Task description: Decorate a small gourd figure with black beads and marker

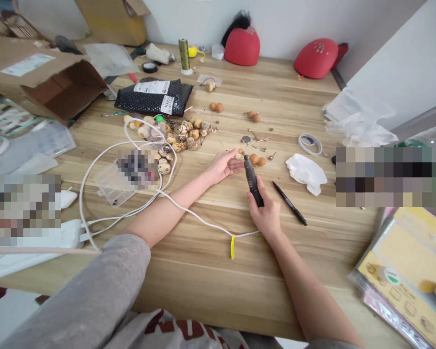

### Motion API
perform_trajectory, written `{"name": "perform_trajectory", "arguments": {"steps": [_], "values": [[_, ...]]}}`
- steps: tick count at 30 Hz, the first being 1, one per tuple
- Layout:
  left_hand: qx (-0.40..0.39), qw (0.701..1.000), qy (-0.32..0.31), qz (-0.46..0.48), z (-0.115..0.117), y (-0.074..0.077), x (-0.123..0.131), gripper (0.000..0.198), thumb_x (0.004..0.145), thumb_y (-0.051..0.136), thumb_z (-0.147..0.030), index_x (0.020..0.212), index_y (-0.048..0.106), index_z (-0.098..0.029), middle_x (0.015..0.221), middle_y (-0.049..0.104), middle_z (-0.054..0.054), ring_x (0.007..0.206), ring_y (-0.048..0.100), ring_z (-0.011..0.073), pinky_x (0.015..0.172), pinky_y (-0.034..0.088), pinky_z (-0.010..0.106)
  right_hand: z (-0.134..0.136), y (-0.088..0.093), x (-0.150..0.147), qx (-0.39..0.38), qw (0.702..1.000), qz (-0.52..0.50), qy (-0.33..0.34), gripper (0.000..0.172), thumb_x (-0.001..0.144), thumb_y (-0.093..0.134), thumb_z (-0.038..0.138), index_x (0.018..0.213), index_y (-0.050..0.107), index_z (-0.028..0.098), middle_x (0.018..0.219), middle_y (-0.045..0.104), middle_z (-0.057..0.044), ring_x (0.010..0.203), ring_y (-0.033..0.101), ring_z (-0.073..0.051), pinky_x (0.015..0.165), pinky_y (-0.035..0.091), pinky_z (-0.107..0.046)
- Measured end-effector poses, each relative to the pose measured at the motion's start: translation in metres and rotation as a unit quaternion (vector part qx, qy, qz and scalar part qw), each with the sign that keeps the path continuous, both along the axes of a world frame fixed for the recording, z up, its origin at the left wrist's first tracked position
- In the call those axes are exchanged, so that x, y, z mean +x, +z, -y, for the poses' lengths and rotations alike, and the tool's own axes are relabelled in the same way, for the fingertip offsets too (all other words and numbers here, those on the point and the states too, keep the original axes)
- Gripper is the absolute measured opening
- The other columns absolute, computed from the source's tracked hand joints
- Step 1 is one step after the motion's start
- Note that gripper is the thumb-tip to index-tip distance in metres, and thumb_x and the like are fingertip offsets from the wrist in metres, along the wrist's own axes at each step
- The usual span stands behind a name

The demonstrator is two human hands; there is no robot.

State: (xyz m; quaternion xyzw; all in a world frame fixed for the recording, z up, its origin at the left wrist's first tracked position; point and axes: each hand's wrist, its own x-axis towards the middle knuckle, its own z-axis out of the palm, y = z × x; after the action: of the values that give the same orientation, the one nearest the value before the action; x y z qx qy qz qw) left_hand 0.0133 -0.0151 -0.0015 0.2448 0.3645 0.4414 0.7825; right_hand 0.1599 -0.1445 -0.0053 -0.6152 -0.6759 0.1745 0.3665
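My right hand (pixel 267 211) is wrapped round a black rotary tool (pixel 253 182), whose tip points away from me. From behind that hand a white cord (pixel 207 222) with a yellow tag (pixel 233 248) runs left. In the fingers of my left hand (pixel 223 167) is a small pale gourd (pixel 239 154), close to the tool's tip; whether they touch I cannot tell. Just right of the tip lies a small brown gourd (pixel 257 160). A black marker pen (pixel 289 203) rests to the right of my right hand.
Many decorated gourds (pixel 189 131) are heaped left of my hands, near a black bubble mailer (pixel 152 97). On the right are a crumpled tissue (pixel 306 173) and a tape roll (pixel 310 144). A cardboard box (pixel 39 77) stands far left; red domed objects (pixel 242 47) sit by the wall.
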Motion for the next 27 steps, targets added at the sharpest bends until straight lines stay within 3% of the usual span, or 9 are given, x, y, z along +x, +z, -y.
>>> {"name": "perform_trajectory", "arguments": {"steps": [8, 27], "values": [[-0.005, 1.0, 0.009, 0.003, -0.0002, 0.0012, 0.0008, 0.017, 0.089, 0.052, -0.026, 0.081, 0.057, -0.013, 0.066, 0.07, 0.008, 0.062, 0.069, 0.0161, 0.062, 0.054, 0.025, -0.0011, 0.0003, 0.0001, 0.004, 1.0, -0.012, 0.002, 0.055, 0.086, 0.047, 0.031, 0.138, 0.044, 0.012, 0.118, 0.065, -0.016, 0.095, 0.068, -0.026, 0.078, 0.053, -0.033], [-0.004, 1.0, 0.014, 0.017, -0.0001, 0.001, 0.001, 0.016, 0.086, 0.058, -0.028, 0.081, 0.059, -0.012, 0.07, 0.071, 0.008, 0.065, 0.07, 0.017, 0.068, 0.054, 0.027, -0.0013, -0.0008, 0.0, -0.003, 1.0, -0.009, 0.012, 0.054, 0.086, 0.046, 0.033, 0.136, 0.046, 0.013, 0.102, 0.071, -0.013, 0.068, 0.066, -0.02, 0.066, 0.052, -0.031]]}}
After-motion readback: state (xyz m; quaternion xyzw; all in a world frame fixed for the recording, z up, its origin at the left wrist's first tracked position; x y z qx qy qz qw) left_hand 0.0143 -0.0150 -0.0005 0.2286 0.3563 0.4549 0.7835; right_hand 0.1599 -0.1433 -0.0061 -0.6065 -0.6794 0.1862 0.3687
